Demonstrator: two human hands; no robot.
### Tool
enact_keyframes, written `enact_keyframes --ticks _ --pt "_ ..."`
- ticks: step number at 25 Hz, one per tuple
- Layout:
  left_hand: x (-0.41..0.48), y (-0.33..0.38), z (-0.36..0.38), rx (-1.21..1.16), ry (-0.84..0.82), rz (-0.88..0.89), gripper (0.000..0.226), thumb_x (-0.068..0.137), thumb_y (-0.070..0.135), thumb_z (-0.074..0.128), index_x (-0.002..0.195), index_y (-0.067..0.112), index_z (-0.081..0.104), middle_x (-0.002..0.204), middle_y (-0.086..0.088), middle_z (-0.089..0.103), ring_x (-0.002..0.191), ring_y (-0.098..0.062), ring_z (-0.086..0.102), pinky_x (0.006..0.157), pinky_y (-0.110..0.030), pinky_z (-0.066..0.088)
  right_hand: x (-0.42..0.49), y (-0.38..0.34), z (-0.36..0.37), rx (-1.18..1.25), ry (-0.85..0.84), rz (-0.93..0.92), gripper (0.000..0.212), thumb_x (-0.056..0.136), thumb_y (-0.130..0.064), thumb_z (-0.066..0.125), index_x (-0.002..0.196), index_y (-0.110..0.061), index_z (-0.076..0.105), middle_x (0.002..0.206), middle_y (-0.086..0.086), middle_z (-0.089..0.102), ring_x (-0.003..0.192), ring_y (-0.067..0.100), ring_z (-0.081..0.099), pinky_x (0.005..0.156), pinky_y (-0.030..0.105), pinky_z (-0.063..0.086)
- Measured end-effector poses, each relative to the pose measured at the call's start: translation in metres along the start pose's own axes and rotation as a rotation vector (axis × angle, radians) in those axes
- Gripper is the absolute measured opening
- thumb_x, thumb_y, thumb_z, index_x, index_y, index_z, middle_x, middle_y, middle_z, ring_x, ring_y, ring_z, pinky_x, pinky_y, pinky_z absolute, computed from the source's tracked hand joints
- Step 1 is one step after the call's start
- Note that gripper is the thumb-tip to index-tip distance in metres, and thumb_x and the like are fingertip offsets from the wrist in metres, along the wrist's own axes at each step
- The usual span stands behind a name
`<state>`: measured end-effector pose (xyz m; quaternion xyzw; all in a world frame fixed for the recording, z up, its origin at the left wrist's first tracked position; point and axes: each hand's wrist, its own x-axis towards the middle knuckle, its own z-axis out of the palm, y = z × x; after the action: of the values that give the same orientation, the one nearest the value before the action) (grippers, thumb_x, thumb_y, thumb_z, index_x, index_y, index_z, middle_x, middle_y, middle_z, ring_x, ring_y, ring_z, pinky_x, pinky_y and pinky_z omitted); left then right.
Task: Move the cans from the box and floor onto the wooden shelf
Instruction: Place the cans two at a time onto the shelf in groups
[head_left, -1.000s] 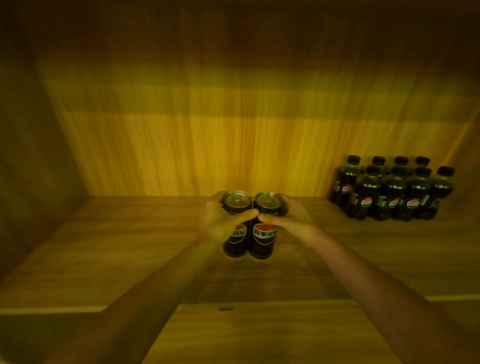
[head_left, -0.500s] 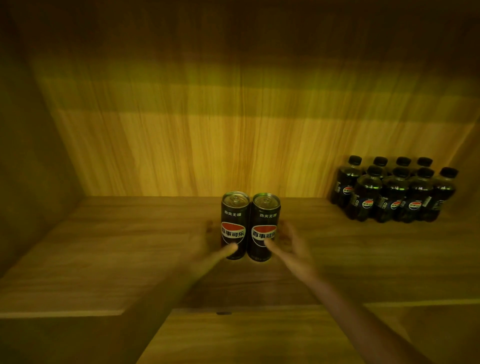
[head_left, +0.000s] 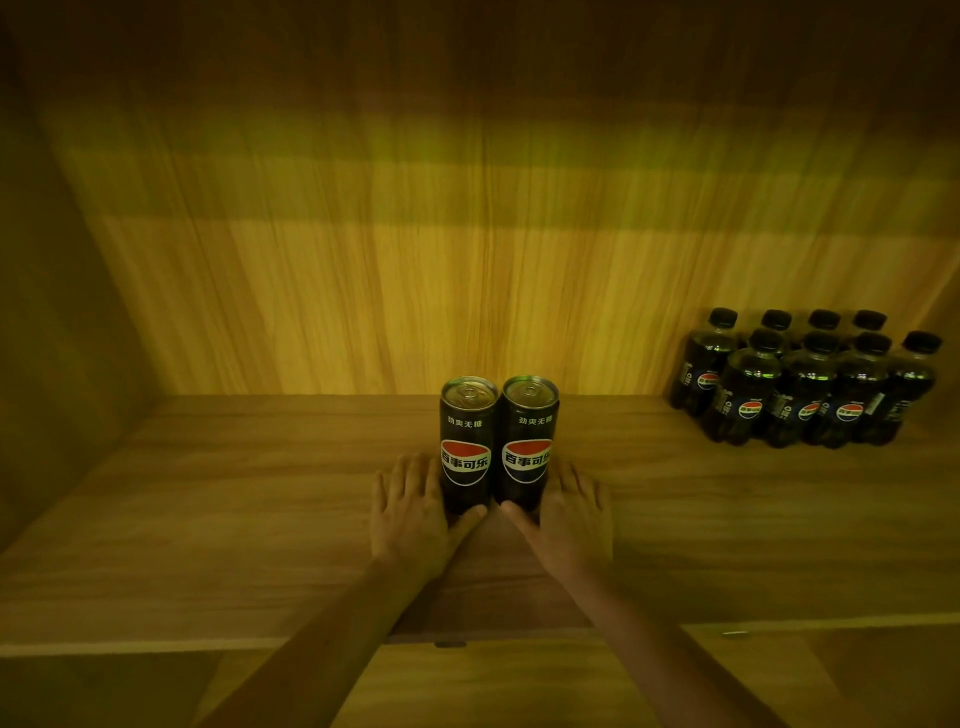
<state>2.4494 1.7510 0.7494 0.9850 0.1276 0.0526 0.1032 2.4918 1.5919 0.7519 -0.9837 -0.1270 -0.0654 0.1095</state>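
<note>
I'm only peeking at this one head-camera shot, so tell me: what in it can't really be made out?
- Box and floor: outside the head view; the frame shows only the wooden shelf.
- Bases of the two cans: partly covered by the left hand and right hand.
- Back row of bottles: mostly hidden behind the front row; only caps show.
- Small print on the bottle labels: too small and dim to read.

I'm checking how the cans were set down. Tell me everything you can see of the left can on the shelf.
The left can is tall, slim, black, seemingly metal, with a silvery unopened pull-tab top and a red, white and blue round logo under white characters. It stands upright on the wooden shelf, side against the other can. The left hand lies open at its base, thumb in front.
</note>
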Motion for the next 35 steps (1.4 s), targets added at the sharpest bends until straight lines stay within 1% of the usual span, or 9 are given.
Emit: enact_keyframes --ticks 2,4,10,20,22,25,29,32,35 --pt "0.010 0.001 -0.001 0.018 -0.007 -0.030 0.088 0.081 0.072 0.023 0.147 0.017 0.000 0.158 -0.008 0.003 0.146 -0.027 -0.005 0.117 -0.046 -0.003 0.009 -0.004 0.001 -0.003 -0.003 0.015 0.090 0.079 -0.074 0.018 0.140 -0.009 0.028 0.152 0.011 0.027 0.142 0.026 0.019 0.115 0.044 0.013" --pt "0.020 0.000 0.000 0.023 -0.017 -0.066 0.089 0.081 0.072 0.022 0.147 0.017 0.000 0.158 -0.009 0.003 0.146 -0.027 -0.004 0.118 -0.047 -0.001 0.018 -0.008 0.004 0.004 -0.003 0.026 0.083 0.083 -0.067 0.032 0.141 -0.007 0.026 0.152 0.012 0.028 0.141 0.027 0.020 0.115 0.044 0.012" --pt "0.047 -0.001 0.000 0.046 -0.065 -0.097 0.090 0.080 0.074 0.020 0.147 0.018 -0.006 0.158 -0.011 -0.001 0.146 -0.028 -0.005 0.119 -0.047 -0.001 0.044 -0.014 0.010 -0.026 -0.021 0.029 0.087 0.085 -0.065 0.028 0.144 -0.003 0.014 0.154 0.016 0.017 0.144 0.029 0.011 0.117 0.044 0.006" --pt "0.050 -0.005 -0.003 0.096 -0.054 -0.114 0.098 0.076 0.078 0.019 0.146 0.017 -0.009 0.158 -0.011 -0.004 0.146 -0.028 -0.006 0.117 -0.048 0.000 0.050 -0.012 0.006 -0.017 -0.040 0.045 0.092 0.083 -0.069 0.028 0.145 -0.005 0.007 0.155 0.017 0.013 0.144 0.030 0.010 0.117 0.046 0.006" --pt "0.038 -0.008 -0.011 0.091 -0.031 -0.113 0.099 0.076 0.078 0.020 0.147 0.014 -0.006 0.158 -0.011 -0.001 0.146 -0.028 -0.003 0.117 -0.048 0.001 0.041 -0.006 -0.002 0.027 -0.008 0.019 0.092 0.082 -0.067 0.034 0.145 -0.006 0.007 0.154 0.018 0.017 0.143 0.030 0.014 0.116 0.045 0.008" --pt "0.010 -0.012 -0.024 0.058 -0.002 -0.081 0.092 0.082 0.070 0.026 0.147 0.012 -0.001 0.158 -0.011 0.003 0.146 -0.027 0.000 0.117 -0.045 0.001 0.019 -0.002 -0.018 0.032 0.062 -0.060 0.081 0.085 -0.056 0.041 0.143 -0.007 0.014 0.152 0.017 0.024 0.141 0.030 0.019 0.116 0.044 0.013" --pt "-0.030 -0.024 -0.037 0.054 0.005 -0.009 0.085 0.086 0.064 0.026 0.147 0.010 0.003 0.158 -0.009 0.002 0.146 -0.024 -0.001 0.119 -0.042 0.001 -0.017 -0.011 -0.036 0.076 0.109 -0.217 0.074 0.088 -0.045 0.046 0.144 -0.009 0.013 0.153 0.012 0.024 0.142 0.027 0.020 0.117 0.040 0.014" --pt "-0.070 -0.035 -0.045 0.047 -0.007 0.017 0.082 0.088 0.061 0.027 0.147 0.010 0.004 0.158 -0.009 0.003 0.146 -0.024 0.001 0.119 -0.041 0.003 -0.050 -0.022 -0.044 0.048 0.096 -0.290 0.076 0.088 -0.044 0.048 0.145 -0.010 0.011 0.154 0.011 0.022 0.141 0.025 0.021 0.116 0.039 0.015" --pt "-0.111 -0.051 -0.054 0.037 0.042 0.026 0.080 0.088 0.058 0.032 0.147 0.011 0.007 0.158 -0.009 0.008 0.146 -0.023 0.005 0.119 -0.040 0.006 -0.085 -0.042 -0.052 0.050 0.091 -0.309 0.078 0.087 -0.045 0.049 0.145 -0.011 0.010 0.154 0.010 0.021 0.142 0.024 0.020 0.116 0.037 0.016"
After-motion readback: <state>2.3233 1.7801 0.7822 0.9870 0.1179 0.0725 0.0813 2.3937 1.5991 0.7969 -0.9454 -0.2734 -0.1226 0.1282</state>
